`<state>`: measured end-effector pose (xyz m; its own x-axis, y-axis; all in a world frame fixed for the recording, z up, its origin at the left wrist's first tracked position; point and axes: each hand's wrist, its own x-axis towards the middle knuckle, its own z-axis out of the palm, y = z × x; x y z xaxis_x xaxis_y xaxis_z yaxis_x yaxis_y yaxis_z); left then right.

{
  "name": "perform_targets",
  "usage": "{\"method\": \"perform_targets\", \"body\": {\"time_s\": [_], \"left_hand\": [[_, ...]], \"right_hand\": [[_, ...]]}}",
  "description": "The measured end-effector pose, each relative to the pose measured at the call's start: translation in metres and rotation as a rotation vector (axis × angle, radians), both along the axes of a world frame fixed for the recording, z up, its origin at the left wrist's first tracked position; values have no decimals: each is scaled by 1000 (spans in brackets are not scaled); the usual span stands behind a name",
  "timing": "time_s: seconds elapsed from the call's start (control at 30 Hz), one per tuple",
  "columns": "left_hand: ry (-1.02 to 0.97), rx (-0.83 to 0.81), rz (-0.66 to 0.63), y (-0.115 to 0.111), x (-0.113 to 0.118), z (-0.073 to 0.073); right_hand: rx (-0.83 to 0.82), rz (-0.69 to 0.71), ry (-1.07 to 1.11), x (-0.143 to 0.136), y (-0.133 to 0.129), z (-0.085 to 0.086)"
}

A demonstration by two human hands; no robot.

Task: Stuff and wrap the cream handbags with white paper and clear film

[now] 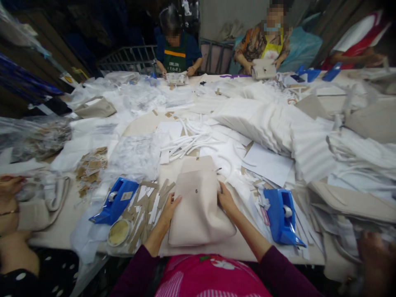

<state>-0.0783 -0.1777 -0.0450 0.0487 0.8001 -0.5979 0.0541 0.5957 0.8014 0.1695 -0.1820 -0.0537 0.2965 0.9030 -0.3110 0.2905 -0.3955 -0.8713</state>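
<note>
The cream pouch [198, 206] lies flat on the table [62, 231] in front of the person — soft, smooth, with one small snap stud. The left hand [168, 210] and the right hand [227, 201] press its two sides with fingers loosely curved, between two blue tape dispensers [116, 200].

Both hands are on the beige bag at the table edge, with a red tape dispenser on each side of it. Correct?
Not quite: the head view shows both tape dispensers, left and right, are blue. The left hand and right hand do rest on the beige bag.
</note>
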Motion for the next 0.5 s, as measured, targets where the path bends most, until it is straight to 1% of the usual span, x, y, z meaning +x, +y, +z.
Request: {"method": "perform_targets", "body": {"time_s": [0.03,0.1,0.13,0.2,0.27,0.3,0.33,0.4,0.47,0.5], "left_hand": [[58,3,-8,3,-5,0],[250,63,-63,15,-8,5],[363,147,-107,23,-5,11],[553,413,-232,45,11,31],[655,695,-416,70,40,55],[677,793,-517,82,60,67],[708,841,-619,93,81,77],[805,849,-796,108,123,89],[902,775,-934,116,157,91],[939,727,-977,117,169,89]], "right_hand": [[-23,13,-27,5,6,1],[-39,-23,-58,18,7,1],[-28,-50,-69,24,3,1],[-19,-71,-60,35,-14,0],[-83,-28,-41,40,-34,3],[-134,11,-39,41,-43,5],[-185,50,-46,39,-49,8],[-257,117,-89,35,-55,15],[-289,153,-151,29,-55,22],[-291,162,-177,26,-54,26]]}}
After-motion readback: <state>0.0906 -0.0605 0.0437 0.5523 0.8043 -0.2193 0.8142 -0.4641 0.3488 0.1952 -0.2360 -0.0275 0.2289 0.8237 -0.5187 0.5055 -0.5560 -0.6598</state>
